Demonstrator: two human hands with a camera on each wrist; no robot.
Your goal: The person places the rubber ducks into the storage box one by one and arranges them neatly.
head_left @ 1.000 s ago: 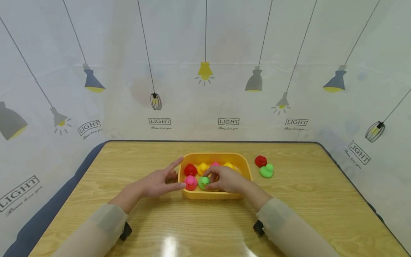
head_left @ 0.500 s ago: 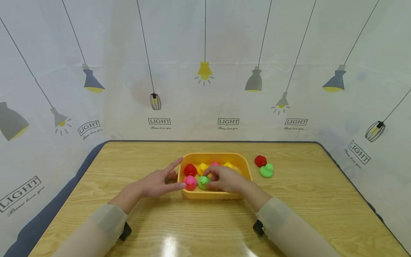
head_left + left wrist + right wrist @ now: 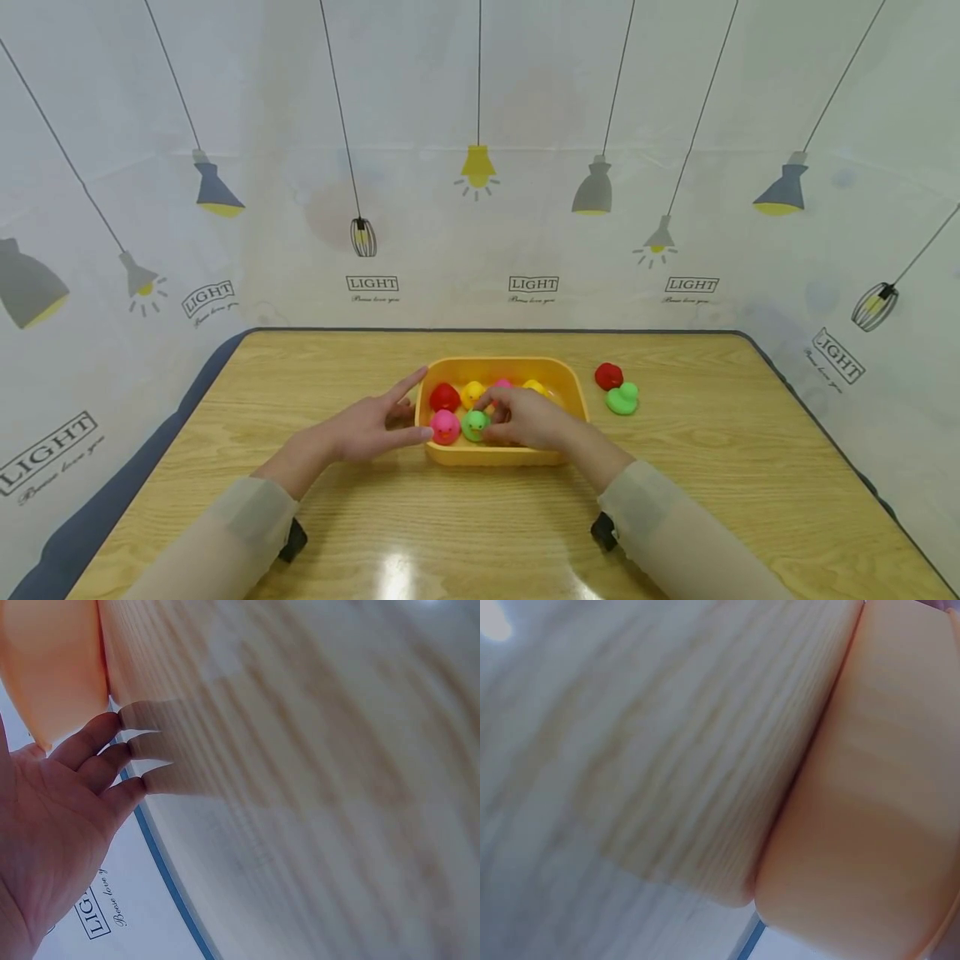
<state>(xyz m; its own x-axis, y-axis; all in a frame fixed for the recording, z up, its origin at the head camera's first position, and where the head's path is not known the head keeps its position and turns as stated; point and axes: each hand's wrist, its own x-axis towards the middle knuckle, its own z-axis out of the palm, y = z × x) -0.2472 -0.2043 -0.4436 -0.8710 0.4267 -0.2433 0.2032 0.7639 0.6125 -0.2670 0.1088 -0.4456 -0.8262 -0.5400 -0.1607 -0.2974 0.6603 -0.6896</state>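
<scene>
A shallow yellow-orange tray (image 3: 495, 457) sits on the table, with several small rubber ducks inside. My right hand (image 3: 528, 418) reaches over its front edge, thumb and index finger at the right side of a green duck (image 3: 474, 426). Left of that duck is a pink duck (image 3: 445, 427), with a red duck (image 3: 445, 397) and a yellow duck (image 3: 473, 394) behind. More pink and yellow ducks are partly hidden by the right hand. My left hand (image 3: 367, 429) lies against the tray's left end, index finger and thumb spread along the rim. In the left wrist view, its other fingers (image 3: 94, 742) extend beside the tray's wall.
Right of the tray, a red duck (image 3: 609, 376) and a green duck (image 3: 622, 399) lie on the wooden table (image 3: 720, 467). A pale curtain (image 3: 420, 167) printed with lamps surrounds the table's back and sides. The right wrist view shows mostly tabletop and the tray's outer wall (image 3: 870, 795).
The green duck at my right hand's fingers has shifted and turned very slightly. Both hands, the tray and the other ducks stay in place.
</scene>
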